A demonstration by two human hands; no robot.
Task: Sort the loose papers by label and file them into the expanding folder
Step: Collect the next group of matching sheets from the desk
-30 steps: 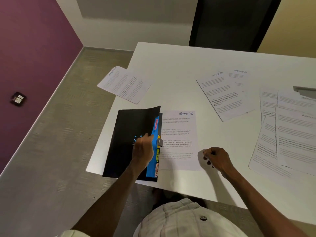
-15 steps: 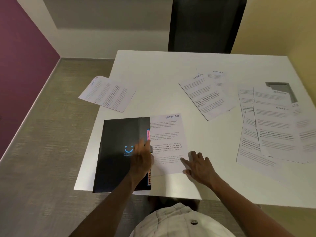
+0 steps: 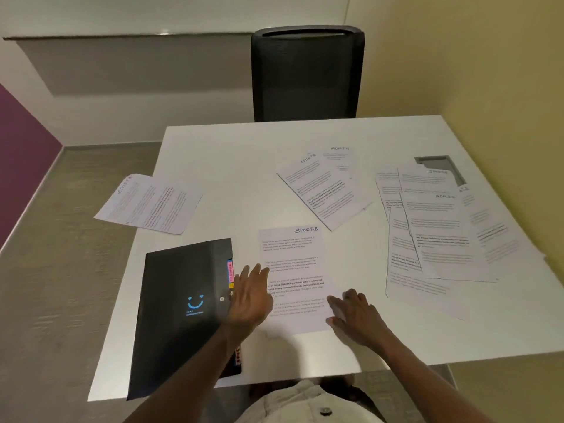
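Between the black expanding folder [image 3: 183, 303] and the right-side stacks lies the SPORTS sheet [image 3: 294, 279], left hand [image 3: 248, 300] and right hand [image 3: 355, 314] flat, spread on it; thin, floppy, likely slippery; lift by one edge.

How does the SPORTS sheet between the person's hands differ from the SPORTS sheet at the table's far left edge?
The near SPORTS sheet lies wholly on the white table, roughly square to the person; the left SPORTS sheet lies turned at an angle and hangs well over the table's edge. The right hand rests on the near sheet's corner, and the left hand lies at its other side; nothing touches the left sheet. Both are white printed pages with a handwritten SPORTS label.
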